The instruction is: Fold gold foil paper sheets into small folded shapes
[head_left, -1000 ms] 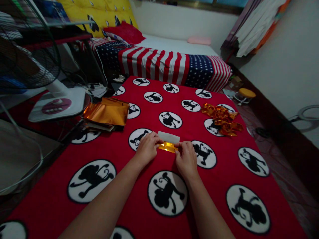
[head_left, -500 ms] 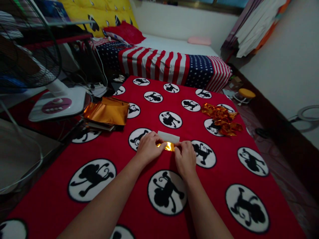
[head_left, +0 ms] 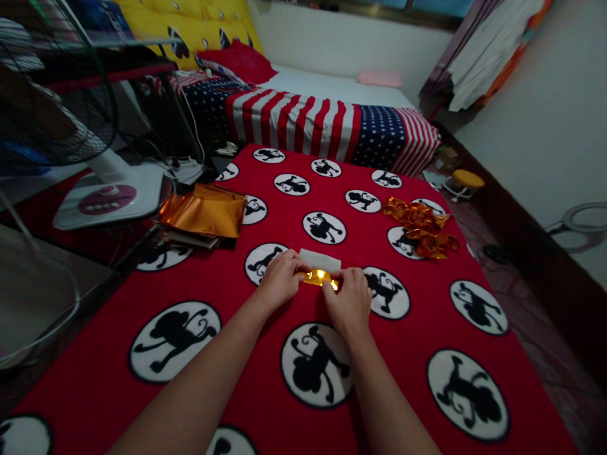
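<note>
A small strip of shiny gold foil paper (head_left: pixel 318 277), with a pale backing flap (head_left: pixel 320 260) along its far side, lies on the red monkey-print cloth (head_left: pixel 265 392). My left hand (head_left: pixel 282 278) pinches the strip's left end between thumb and fingers. At the other end my right hand (head_left: pixel 348 296) is closed on the paper, its thumb on the near edge. The fingers hide both ends of the strip.
To the left sits a stack of gold foil sheets (head_left: pixel 203 215). Several folded gold foil pieces (head_left: pixel 422 227) lie on the right. A fan (head_left: pixel 109 196) stands at the left edge, a bed (head_left: pixel 313 123) at the back, and a yellow-topped stool (head_left: pixel 467 179) beyond the right side.
My left thumb has drawn back to the left, showing more of the foil. My right thumb has shifted left along the near edge, and the strip's shine has changed.
</note>
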Available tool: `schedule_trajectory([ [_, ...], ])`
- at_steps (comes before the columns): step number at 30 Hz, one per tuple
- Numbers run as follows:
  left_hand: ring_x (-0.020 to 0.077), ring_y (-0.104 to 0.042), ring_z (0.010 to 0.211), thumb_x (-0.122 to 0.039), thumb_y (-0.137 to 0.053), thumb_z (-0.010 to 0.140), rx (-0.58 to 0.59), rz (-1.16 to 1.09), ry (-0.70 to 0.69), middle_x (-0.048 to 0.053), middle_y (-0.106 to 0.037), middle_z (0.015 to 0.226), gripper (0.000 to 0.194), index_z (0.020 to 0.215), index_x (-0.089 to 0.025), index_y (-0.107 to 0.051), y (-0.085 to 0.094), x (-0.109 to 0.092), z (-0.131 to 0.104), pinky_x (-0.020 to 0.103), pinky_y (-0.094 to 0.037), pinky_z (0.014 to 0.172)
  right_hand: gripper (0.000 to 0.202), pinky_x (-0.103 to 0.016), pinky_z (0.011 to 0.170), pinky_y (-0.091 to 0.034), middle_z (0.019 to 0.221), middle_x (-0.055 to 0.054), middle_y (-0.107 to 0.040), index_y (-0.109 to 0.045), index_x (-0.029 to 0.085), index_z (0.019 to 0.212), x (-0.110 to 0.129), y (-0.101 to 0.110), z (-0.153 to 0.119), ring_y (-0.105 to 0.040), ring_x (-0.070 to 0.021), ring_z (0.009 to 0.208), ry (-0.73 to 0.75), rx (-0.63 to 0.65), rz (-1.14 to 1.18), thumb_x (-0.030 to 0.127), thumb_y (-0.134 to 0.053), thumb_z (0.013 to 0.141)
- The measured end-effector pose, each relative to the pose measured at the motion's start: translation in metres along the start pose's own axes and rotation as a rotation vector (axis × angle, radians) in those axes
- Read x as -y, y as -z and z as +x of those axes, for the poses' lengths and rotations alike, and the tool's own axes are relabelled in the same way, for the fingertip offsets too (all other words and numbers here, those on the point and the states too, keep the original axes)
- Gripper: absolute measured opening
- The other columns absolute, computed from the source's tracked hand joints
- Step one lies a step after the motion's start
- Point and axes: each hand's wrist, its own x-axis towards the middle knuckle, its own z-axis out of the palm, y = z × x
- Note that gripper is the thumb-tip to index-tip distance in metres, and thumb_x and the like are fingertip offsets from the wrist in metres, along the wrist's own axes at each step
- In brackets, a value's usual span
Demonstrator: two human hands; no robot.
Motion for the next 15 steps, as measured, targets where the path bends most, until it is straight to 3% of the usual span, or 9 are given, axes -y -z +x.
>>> schedule_trajectory([
  [3, 0.0193, -0.058, 0.094, -0.010, -0.064, 0.076, 0.003, -0.015, -0.001, 0.004, -0.063, 0.093, 0.023, 0.092, -0.023, -0.076, 0.001, 0.000, 0.000, 0.032, -0.046, 0.088, 0.034, -0.038, 0.079, -0.037, 0.096, -0.009, -0.057, -0.061, 0.018, 0.089, 0.005, -0.002, 0.000, -0.053, -0.0281, 0.096, -0.012, -0.025, -0.041, 0.051, -0.061, 0.079],
  [5, 0.0196, -0.059, 0.093, -0.010, -0.063, 0.077, -0.001, -0.021, 0.003, 0.005, -0.063, 0.094, 0.023, 0.092, -0.022, -0.076, 0.001, 0.000, 0.000, 0.033, -0.047, 0.089, 0.040, -0.039, 0.079, -0.037, 0.097, -0.010, -0.057, -0.061, 0.017, 0.090, 0.006, -0.004, 0.000, -0.052, -0.0295, 0.096, -0.010, -0.036, -0.065, 0.054, -0.064, 0.076],
  [11, 0.0197, -0.058, 0.094, -0.006, -0.059, 0.075, -0.007, -0.014, -0.028, 0.005, -0.063, 0.094, 0.031, 0.094, -0.024, -0.076, -0.002, 0.006, 0.000, 0.033, -0.047, 0.090, 0.018, -0.038, 0.081, -0.040, 0.099, -0.008, -0.057, -0.062, 0.019, 0.093, -0.009, -0.003, 0.001, -0.054, -0.0274, 0.097, 0.021, 0.024, 0.049, 0.029, -0.061, 0.078],
  [15, 0.0178, -0.058, 0.096, 0.005, -0.046, 0.069, 0.031, -0.041, -0.055, 0.005, -0.063, 0.097, 0.050, 0.097, -0.024, -0.076, 0.000, 0.012, 0.002, 0.029, -0.047, 0.089, 0.024, -0.035, 0.084, -0.043, 0.098, -0.007, -0.057, -0.064, 0.019, 0.094, -0.025, 0.000, 0.006, -0.055, -0.0230, 0.095, 0.070, 0.102, 0.231, 0.012, -0.054, 0.073],
])
